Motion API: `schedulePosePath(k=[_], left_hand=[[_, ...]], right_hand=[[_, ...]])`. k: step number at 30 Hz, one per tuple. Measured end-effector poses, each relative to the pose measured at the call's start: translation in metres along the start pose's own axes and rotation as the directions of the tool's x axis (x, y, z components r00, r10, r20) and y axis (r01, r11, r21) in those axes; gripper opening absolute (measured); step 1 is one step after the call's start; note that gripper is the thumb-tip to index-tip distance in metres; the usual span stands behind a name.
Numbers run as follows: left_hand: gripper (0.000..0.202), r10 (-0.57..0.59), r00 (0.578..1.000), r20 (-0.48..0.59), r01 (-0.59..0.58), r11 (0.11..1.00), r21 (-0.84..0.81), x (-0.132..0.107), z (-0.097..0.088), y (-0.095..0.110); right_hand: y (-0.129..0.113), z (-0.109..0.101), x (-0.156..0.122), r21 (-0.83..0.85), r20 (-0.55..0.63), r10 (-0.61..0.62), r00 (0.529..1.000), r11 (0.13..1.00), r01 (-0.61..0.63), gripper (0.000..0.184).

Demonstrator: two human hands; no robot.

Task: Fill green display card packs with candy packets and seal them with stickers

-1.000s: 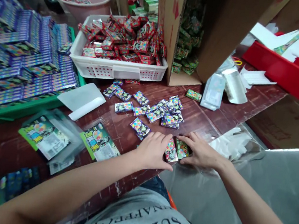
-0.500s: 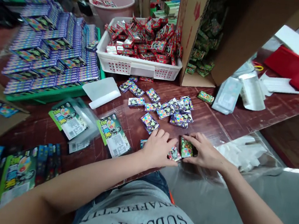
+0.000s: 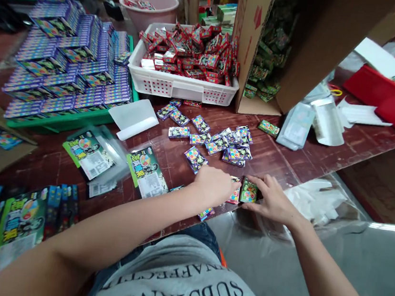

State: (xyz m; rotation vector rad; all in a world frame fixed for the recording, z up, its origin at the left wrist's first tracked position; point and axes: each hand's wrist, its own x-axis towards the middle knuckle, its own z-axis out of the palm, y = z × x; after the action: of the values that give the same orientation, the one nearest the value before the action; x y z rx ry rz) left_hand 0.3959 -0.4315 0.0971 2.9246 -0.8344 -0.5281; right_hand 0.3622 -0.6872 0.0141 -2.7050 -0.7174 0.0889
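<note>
At the table's near edge, my right hand (image 3: 271, 199) has thumb and fingers closed around a small green candy box (image 3: 249, 191). Just left of it, my left hand (image 3: 214, 186) is closed with its fingertips on a small red box (image 3: 235, 192), which sits side by side with the green one. The fingers of that hand are partly hidden by its back. A purple box (image 3: 205, 214) shows below the left wrist. Beyond the hands lies a loose cluster of purple boxes (image 3: 216, 144), with a single green box (image 3: 268, 128) to their right.
A white basket (image 3: 185, 90) heaped with red boxes stands behind. Left of it, a green tray (image 3: 60, 124) bears stacked purple boxes. Printed pouches (image 3: 147, 173) lie at left. On the right are a cardboard carton (image 3: 247, 53), clear sleeves (image 3: 297, 124) and a plastic bag (image 3: 316, 201).
My left hand has turned and closed more, and the red box now stands straighter beside the green one. A purple box has come into view under the left wrist. My right hand keeps the green box.
</note>
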Motion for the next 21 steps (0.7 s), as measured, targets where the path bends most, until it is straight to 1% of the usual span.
schedulePosePath(k=[2,3,4,5,6,7,8,10,11,12,14,16,18,19,21], left_hand=[[0.063,0.002,1.000,-0.009,-0.001,0.999,0.045,-0.041,-0.007,-0.029],[0.065,0.003,0.999,-0.037,-0.001,0.998,0.061,-0.062,-0.006,-0.045],[0.072,-0.013,0.997,-0.076,0.019,0.997,0.069,-0.083,-0.003,-0.060],[0.083,-0.037,0.993,-0.110,0.045,0.997,0.070,-0.101,0.004,-0.072],[0.094,-0.062,0.990,-0.130,0.070,0.996,0.061,-0.117,0.014,-0.080],[0.103,-0.082,0.987,-0.139,0.088,0.995,0.039,-0.128,0.025,-0.085],[0.107,-0.094,0.986,-0.135,0.095,0.995,0.007,-0.135,0.037,-0.086],[0.103,-0.106,0.987,-0.122,0.098,0.993,-0.066,-0.136,0.061,-0.081],[0.099,-0.116,0.985,-0.124,0.104,0.989,-0.101,-0.132,0.071,-0.076],[0.096,-0.133,0.982,-0.135,0.115,0.985,-0.130,-0.127,0.079,-0.070],[0.095,-0.173,0.971,-0.165,0.145,0.974,-0.172,-0.117,0.088,-0.059],[0.098,-0.200,0.962,-0.184,0.163,0.967,-0.198,-0.111,0.089,-0.051],[0.107,-0.193,0.965,-0.175,0.156,0.966,-0.205,-0.114,0.082,-0.053],[0.112,-0.165,0.973,-0.161,0.133,0.972,-0.192,-0.117,0.076,-0.058],[0.118,-0.045,0.993,-0.112,0.033,0.994,-0.109,-0.127,0.061,-0.079]], right_hand=[[-0.010,0.006,0.005,-0.002,-0.011,-0.057,0.998,0.998,0.057,0.099],[-0.015,0.009,0.009,-0.012,-0.013,-0.094,0.995,0.995,0.094,0.106],[-0.021,0.013,0.012,-0.027,-0.007,-0.136,0.991,0.990,0.136,0.113],[-0.027,0.017,0.016,-0.046,0.004,-0.179,0.984,0.983,0.179,0.116],[-0.034,0.022,0.019,-0.067,0.020,-0.220,0.975,0.973,0.221,0.116],[-0.040,0.027,0.023,-0.089,0.040,-0.255,0.966,0.962,0.257,0.110],[-0.046,0.032,0.027,-0.113,0.055,-0.279,0.959,0.952,0.284,0.102],[-0.054,0.042,0.036,-0.154,0.063,-0.303,0.951,0.939,0.309,0.085],[-0.057,0.045,0.040,-0.165,0.065,-0.314,0.947,0.933,0.321,0.081],[-0.060,0.047,0.044,-0.169,0.069,-0.334,0.940,0.925,0.341,0.081],[-0.064,0.046,0.051,-0.166,0.079,-0.386,0.919,0.904,0.394,0.093],[-0.069,0.040,0.056,-0.163,0.081,-0.426,0.901,0.886,0.434,0.108],[-0.077,0.034,0.060,-0.158,0.089,-0.456,0.886,0.871,0.464,0.117],[-0.081,0.032,0.061,-0.150,0.105,-0.477,0.873,0.860,0.488,0.119],[-0.090,0.032,0.065,-0.124,0.150,-0.531,0.834,0.827,0.549,0.118]])
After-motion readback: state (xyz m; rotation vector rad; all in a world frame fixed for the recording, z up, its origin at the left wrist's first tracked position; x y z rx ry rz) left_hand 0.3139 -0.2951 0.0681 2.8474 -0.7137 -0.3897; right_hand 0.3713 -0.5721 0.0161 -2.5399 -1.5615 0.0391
